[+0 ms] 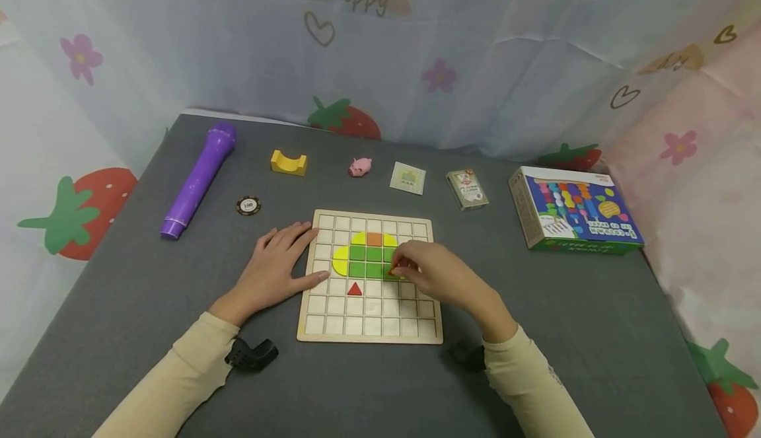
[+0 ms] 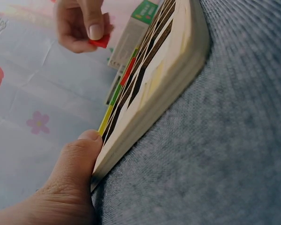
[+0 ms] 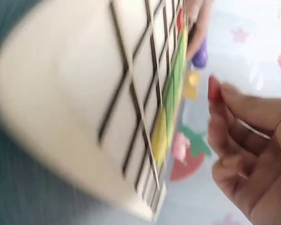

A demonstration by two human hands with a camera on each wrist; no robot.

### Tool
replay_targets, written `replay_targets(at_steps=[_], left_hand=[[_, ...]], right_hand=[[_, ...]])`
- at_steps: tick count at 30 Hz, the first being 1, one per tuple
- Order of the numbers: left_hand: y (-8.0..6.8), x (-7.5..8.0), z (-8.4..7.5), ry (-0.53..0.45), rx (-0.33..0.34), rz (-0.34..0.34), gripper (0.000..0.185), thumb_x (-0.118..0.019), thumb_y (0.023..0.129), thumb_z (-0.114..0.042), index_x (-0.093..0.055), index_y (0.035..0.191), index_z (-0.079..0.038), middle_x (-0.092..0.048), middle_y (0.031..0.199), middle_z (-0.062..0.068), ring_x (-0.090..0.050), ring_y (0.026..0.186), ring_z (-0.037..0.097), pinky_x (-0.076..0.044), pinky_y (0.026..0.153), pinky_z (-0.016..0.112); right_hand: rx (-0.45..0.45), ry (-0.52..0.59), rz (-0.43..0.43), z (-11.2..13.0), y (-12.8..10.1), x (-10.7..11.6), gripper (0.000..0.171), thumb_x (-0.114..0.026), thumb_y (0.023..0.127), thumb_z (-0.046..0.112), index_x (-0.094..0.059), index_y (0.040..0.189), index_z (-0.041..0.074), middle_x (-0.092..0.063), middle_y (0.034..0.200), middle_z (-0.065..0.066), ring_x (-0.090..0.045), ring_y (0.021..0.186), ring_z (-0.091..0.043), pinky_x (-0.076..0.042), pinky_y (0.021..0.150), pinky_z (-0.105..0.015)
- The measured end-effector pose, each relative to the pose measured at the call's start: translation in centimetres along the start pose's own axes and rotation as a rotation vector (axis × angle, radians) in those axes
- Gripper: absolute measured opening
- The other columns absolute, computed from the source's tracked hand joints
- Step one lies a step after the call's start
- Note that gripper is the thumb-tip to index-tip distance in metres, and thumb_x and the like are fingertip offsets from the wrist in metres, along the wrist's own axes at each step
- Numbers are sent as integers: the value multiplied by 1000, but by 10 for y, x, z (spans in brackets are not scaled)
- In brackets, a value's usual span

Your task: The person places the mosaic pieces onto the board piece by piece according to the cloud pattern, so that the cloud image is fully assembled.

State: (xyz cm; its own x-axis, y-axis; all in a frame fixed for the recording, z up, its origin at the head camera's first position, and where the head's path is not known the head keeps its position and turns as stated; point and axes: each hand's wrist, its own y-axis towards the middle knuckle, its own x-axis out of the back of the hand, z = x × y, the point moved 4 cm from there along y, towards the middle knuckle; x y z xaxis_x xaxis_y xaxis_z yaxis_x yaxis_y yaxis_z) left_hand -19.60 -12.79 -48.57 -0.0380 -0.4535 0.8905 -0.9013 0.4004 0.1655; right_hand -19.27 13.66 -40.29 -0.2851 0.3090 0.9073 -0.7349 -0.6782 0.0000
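Observation:
A square wooden grid board (image 1: pixel 371 327) lies on the grey table. Green squares (image 1: pixel 365 261) fill a block of its cells, with curved yellow pieces (image 1: pixel 341 261) at the corners and an orange square (image 1: pixel 374 239) in the top row. Below the green block sits a red triangle (image 1: pixel 355 289). My left hand (image 1: pixel 270 269) rests at the board's left edge, fingers extended and thumb on the rim. Over the right part of the pattern, my right hand (image 1: pixel 436 276) pinches a small red piece (image 3: pixel 214 89) between thumb and finger, raised off the board in both wrist views. Its full shape is hidden.
Behind the board are a yellow block (image 1: pixel 289 163), a pink toy pig (image 1: pixel 359 167), a pattern card (image 1: pixel 407 178) and a small card box (image 1: pixel 467 189). A purple microphone (image 1: pixel 199 180) and a poker chip (image 1: pixel 248 205) lie left; a colourful box (image 1: pixel 575 210) stands right.

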Motion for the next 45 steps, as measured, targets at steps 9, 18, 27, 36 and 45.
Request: replay_targets(at_steps=[9,18,27,36,45], left_hand=[[3,0,-2,4,0,2,84,-59,85,-63,-37,148,-14,-34,152,10,-28,141,31,-17,111,57],[4,-1,-3,8,-1,10,84,-59,84,-63,-37,149,-14,-33,153,10,-28,141,31,-17,111,57],[3,-1,-2,24,1,3,84,-59,84,-63,-38,148,-13,-34,152,11,-29,140,31,-18,111,57],[2,-2,-1,28,1,3,84,-59,84,-63,-38,148,-13,-34,152,10,-29,141,31,-18,110,57],[1,0,-2,13,8,8,84,-60,84,-62,-38,148,-12,-34,152,11,-28,141,31,-17,111,57]], right_hand=[[28,106,164,10,16,-28,8,-63,94,18,-67,99,14,-65,90,8,-56,77,-3,-48,71,-22],[38,75,170,11,17,-32,7,-62,95,16,-67,98,14,-64,91,7,-56,77,-4,-48,72,-22],[111,81,139,13,15,-36,9,-66,91,15,-69,100,14,-63,97,5,-57,84,-5,-49,77,-22],[70,61,92,5,7,-19,17,-66,92,15,-66,108,10,-62,101,2,-57,88,-9,-49,78,-26],[-225,0,-22,-56,-48,23,20,-65,92,11,-63,110,5,-62,95,-3,-57,81,-15,-49,71,-34]])
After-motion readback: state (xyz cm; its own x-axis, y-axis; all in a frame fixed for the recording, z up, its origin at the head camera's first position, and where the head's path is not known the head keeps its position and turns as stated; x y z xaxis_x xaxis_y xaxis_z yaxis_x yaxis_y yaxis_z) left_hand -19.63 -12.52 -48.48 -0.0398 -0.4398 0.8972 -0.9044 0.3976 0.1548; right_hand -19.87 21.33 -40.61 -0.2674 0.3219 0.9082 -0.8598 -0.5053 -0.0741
